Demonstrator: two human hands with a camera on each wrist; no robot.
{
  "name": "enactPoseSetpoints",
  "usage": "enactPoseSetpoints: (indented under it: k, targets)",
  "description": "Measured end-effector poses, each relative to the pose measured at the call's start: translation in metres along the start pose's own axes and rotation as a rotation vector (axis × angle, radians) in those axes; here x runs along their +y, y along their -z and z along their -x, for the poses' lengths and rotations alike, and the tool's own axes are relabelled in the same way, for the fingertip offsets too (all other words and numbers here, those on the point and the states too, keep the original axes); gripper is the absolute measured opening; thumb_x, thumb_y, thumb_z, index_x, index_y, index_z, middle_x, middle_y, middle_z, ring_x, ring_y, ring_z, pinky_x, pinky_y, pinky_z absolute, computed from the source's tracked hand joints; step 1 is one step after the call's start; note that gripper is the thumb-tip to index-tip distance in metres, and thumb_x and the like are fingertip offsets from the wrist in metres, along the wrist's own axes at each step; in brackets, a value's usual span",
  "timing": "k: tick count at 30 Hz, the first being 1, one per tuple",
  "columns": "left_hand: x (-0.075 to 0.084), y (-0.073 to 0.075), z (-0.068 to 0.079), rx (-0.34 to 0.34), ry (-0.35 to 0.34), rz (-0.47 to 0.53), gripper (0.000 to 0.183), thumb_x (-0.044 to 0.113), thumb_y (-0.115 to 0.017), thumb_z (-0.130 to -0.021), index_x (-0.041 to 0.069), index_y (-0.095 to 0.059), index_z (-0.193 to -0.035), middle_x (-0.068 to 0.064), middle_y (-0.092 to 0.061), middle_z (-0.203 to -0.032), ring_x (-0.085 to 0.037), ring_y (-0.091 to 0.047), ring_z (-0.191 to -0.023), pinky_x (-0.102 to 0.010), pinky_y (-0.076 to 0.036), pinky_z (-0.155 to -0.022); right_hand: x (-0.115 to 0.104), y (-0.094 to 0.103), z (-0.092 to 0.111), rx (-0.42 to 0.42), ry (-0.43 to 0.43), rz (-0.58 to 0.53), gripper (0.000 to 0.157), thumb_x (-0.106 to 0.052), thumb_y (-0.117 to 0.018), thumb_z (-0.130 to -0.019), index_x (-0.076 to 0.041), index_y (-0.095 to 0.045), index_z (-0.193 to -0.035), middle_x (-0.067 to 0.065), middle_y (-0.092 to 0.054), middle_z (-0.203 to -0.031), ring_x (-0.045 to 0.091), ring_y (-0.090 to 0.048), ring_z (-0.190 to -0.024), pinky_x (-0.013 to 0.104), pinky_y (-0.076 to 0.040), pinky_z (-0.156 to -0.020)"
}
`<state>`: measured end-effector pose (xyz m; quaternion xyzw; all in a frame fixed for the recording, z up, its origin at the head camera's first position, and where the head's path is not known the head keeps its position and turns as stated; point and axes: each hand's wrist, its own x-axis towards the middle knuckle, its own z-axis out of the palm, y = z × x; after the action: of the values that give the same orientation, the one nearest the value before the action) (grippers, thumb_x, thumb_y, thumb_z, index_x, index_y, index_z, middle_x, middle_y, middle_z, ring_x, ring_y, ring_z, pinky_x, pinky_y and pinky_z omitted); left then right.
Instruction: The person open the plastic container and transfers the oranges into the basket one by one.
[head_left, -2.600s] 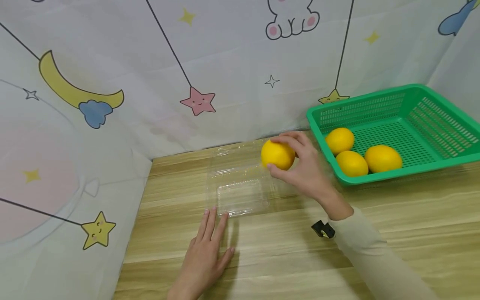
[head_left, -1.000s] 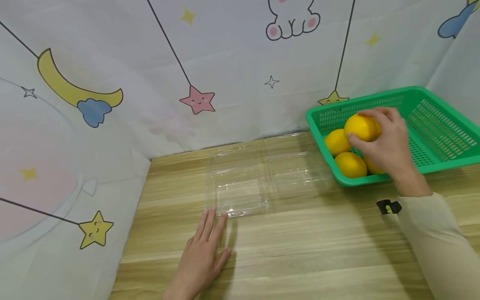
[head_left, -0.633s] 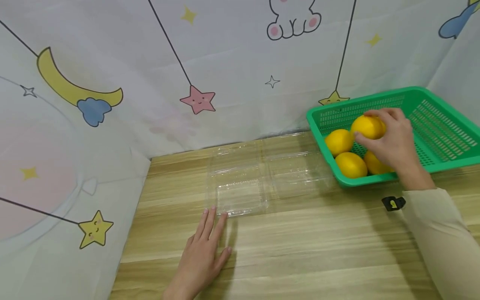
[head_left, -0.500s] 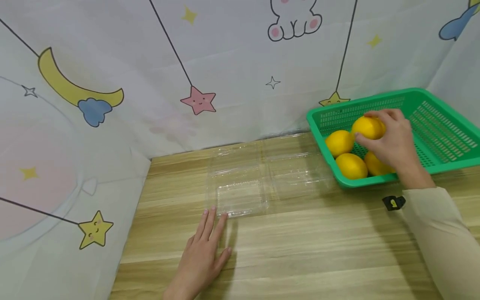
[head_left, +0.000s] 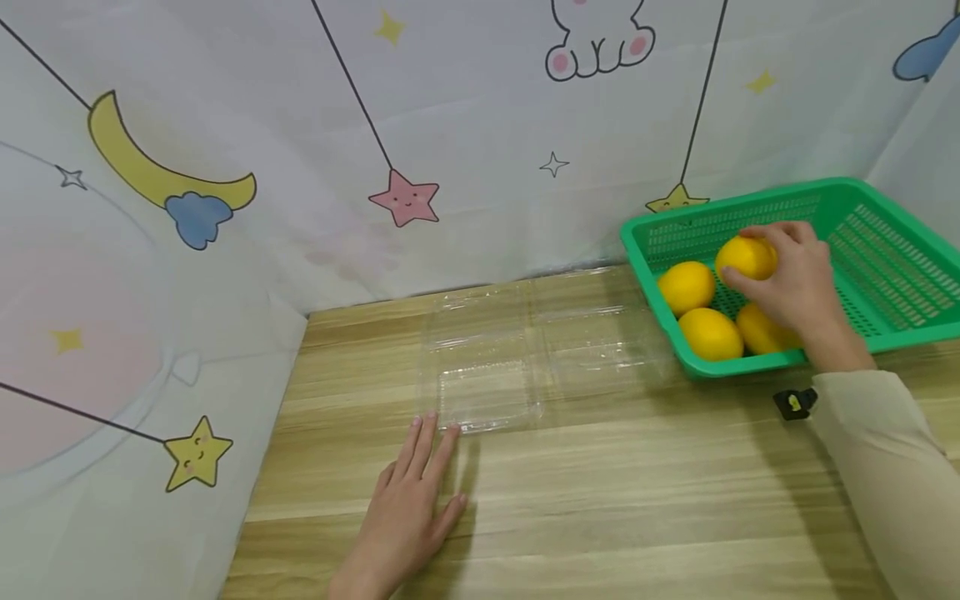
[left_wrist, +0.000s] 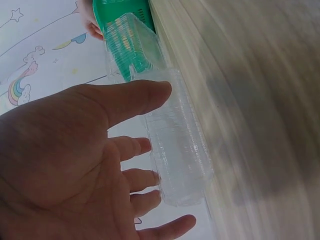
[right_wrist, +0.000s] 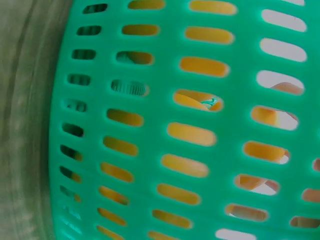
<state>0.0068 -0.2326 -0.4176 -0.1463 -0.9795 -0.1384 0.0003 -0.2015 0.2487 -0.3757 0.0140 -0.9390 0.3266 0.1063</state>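
My right hand (head_left: 798, 283) reaches into the green basket (head_left: 723, 367) and grips a round yellow fruit (head_left: 745, 257), thumb on the near side and fingers over the top. Below and left of it, several more yellow fruits (head_left: 686, 287) sit in the basket's left end. My left hand (head_left: 401, 517) lies on the table with fingers straight, its fingertips at the near edge of a clear plastic clamshell box (head_left: 483, 396). The box stands open and holds nothing. In the right wrist view, the basket wall (right_wrist: 150, 107) hides most of the hand and fruit.
A wooden table (head_left: 585, 500) carries everything. The clamshell's clear lid (head_left: 592, 333) reaches right, up to the basket. Behind stands a pale cloth wall (head_left: 480, 125) printed with stars and a moon.
My right hand has carried the yellow fruit from above the clamshell box rightward into the basket, and has barely moved over the last half second. My left hand has stayed at the box edge.
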Motion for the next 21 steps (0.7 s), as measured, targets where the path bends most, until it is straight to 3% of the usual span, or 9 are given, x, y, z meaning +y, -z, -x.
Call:
enactPoseSetpoints:
  k: [13, 21]
  targets:
    - [0.0024, -0.0003, -0.0017, -0.006, -0.001, 0.004, 0.084, 0.030, -0.077, -0.097, 0.010, -0.034, -0.166, -0.020, -0.022, -0.175, -0.039, -0.021, -0.162, -0.068, -0.046, -0.108, 0.0051, -0.0017, -0.0028, -0.049, -0.049, 0.011, 0.060, -0.028, -0.062, -0.106, 0.002, -0.044, -0.156, 0.037, -0.021, -0.163, 0.063, -0.023, -0.136, 0.076, -0.033, -0.096]
    - [0.0014, -0.0012, -0.0007, 0.003, -0.007, 0.003, 0.084, 0.029, -0.077, -0.097, 0.008, -0.034, -0.166, -0.022, -0.022, -0.174, -0.041, -0.022, -0.161, -0.068, -0.046, -0.108, 0.0069, -0.0037, -0.0039, -0.054, -0.036, 0.001, 0.059, -0.025, -0.062, -0.107, 0.005, -0.043, -0.155, 0.039, -0.021, -0.161, 0.064, -0.023, -0.135, 0.075, -0.033, -0.096]
